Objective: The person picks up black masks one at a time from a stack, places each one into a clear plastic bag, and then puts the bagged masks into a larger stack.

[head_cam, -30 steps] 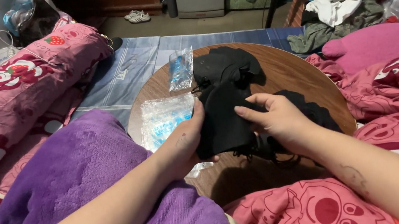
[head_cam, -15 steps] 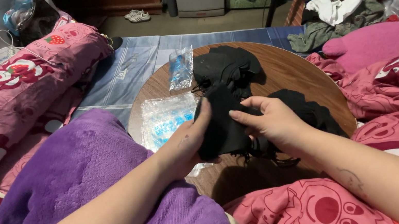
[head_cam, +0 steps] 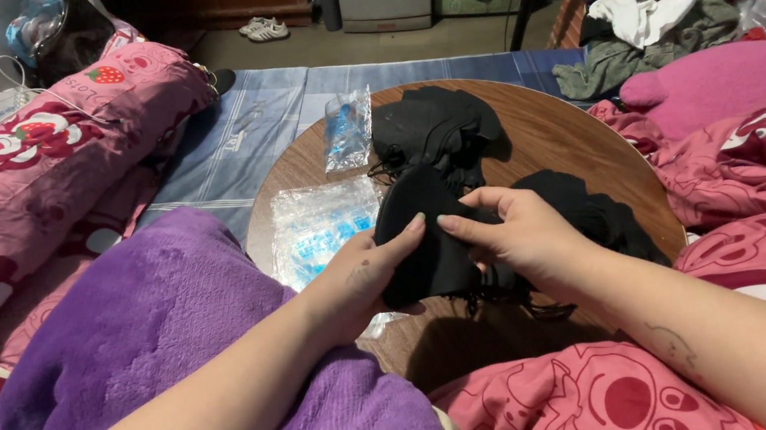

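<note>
Both hands are moving closer together now, and the left hand point(head_cam: 363, 283) and the right hand point(head_cam: 516, 236) are pinching the soft black cloth piece point(head_cam: 431, 238) between thumbs and fingers over the round brown wooden table point(head_cam: 562, 135). One small black pile point(head_cam: 436, 128) is sitting further back and another dark heap point(head_cam: 593, 215) is lying by the right wrist, so some pieces look done and some are waiting. Two clear plastic bags point(head_cam: 319, 224) are lying just beside the left hand.

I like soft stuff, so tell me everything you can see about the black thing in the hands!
The black cloth piece looks soft, matte and dark all over, like thin fabric, with thin strings dangling at its lower edge. It is folded into a rounded shape, held just above the round wooden table. The left hand grips its left side and the right hand pinches its right side.
</note>
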